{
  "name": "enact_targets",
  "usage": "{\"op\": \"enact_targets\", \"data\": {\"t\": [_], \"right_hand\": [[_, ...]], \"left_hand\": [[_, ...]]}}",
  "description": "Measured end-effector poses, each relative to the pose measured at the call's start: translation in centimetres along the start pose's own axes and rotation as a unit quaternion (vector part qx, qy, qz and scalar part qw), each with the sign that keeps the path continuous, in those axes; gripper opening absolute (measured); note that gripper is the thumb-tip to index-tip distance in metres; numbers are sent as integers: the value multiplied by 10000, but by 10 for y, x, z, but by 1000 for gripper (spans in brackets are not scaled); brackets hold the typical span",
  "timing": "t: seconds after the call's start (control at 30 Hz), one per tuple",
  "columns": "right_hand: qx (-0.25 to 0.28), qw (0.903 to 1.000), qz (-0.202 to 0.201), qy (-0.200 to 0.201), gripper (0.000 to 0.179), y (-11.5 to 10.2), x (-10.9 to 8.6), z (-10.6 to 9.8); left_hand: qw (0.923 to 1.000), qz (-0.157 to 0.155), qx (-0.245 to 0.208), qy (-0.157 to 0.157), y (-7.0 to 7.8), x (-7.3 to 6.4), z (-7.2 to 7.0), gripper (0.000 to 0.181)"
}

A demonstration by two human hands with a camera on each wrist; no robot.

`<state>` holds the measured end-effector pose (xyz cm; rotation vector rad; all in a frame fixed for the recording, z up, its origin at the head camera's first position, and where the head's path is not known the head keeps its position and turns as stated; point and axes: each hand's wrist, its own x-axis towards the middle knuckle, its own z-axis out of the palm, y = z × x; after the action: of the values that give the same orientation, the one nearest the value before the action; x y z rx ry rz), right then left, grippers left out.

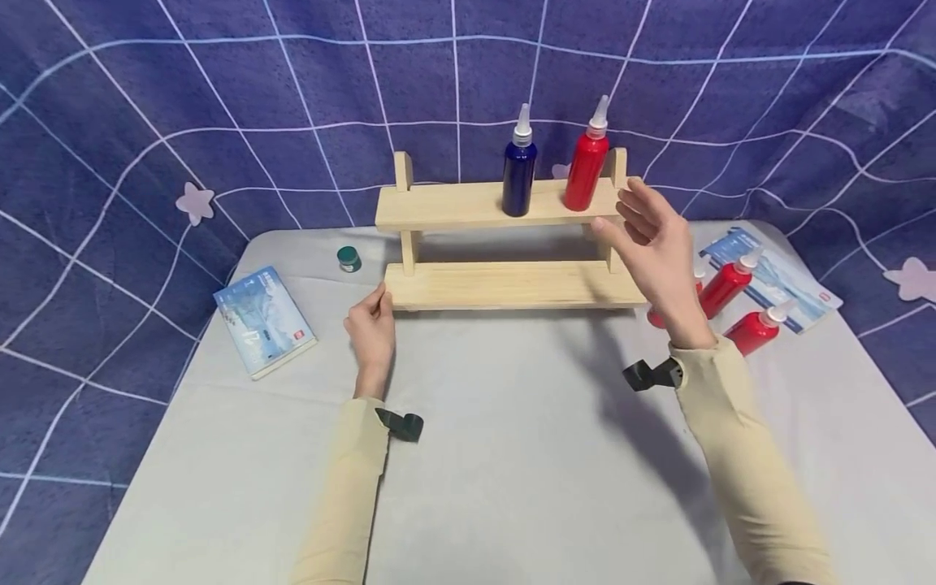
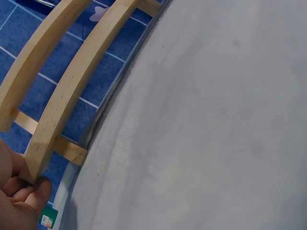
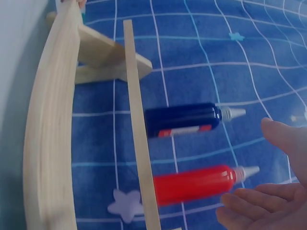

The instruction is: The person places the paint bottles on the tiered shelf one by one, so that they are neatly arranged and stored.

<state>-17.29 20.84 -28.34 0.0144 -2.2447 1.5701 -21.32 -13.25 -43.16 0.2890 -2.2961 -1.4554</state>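
- Behind the wide-spread right hand (image 1: 661, 252): a mostly hidden bottle (image 1: 656, 318).
- Beside its fingers: red bottle (image 1: 585, 172), upright, nozzle up.
- Left hand (image 1: 371, 329) pinches the shelf (image 1: 512, 284), which runs rightward lengthwise.

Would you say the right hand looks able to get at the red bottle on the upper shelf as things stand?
Probably yes: the right hand is close beside the red bottle, holding nothing, and nothing visibly blocks the way.

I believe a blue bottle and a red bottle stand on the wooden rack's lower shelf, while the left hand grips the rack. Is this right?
No: the head view shows the blue bottle and red bottle on the upper shelf; the left hand does grip the rack.
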Motion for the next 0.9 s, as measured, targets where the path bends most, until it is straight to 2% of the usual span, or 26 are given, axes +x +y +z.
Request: {"op": "enact_targets", "data": {"t": [0.23, 0.5, 0.7, 0.9], "right_hand": [[-308, 9991, 100, 291, 66, 9, -12, -29], [-345, 9945, 385, 908, 61, 15, -29, -67], [-250, 9852, 512, 1615, 56, 27, -41, -96], [-494, 9758, 790, 1976, 58, 36, -47, -124]], "left_hand": [[10000, -32, -17, -5, -1, 1, 1, 29], [9999, -57, -76, 30, 2, 1, 3, 29], [9999, -160, -4, -6, 3, 1, 4, 29], [9999, -151, 23, 32, 3, 1, 4, 29]]}}
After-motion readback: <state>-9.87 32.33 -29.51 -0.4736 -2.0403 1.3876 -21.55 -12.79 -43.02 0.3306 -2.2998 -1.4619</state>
